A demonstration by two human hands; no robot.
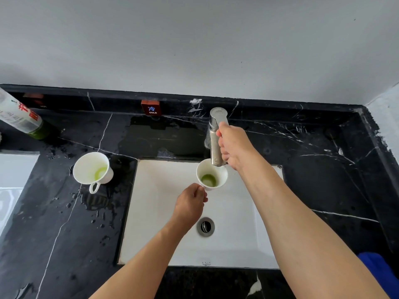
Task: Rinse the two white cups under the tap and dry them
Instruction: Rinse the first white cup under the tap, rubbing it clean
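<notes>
Left hand (191, 201) over the sink (155, 212), fingers pinching second cup's (211, 175) handle, cup under the tap (216, 139). First white cup (92, 170), green residue inside, sits on wet black counter (64, 234) left of sink. Right hand (234, 147) grips the tap.

Just one view here, a wide-angle camera worn on the person's head, looking forward and steeply down from right above the near edge of the white sink (164, 212). It faces the grey wall (194, 39) behind the black marble desk (64, 223), and that wall fills the top third of the picture. Pretty close in: both forearms come up from the bottom edge, and the tap (216, 139) sits about mid-frame. Straight edges bow toward the corners. Left and right edges cut the desk off.
</notes>
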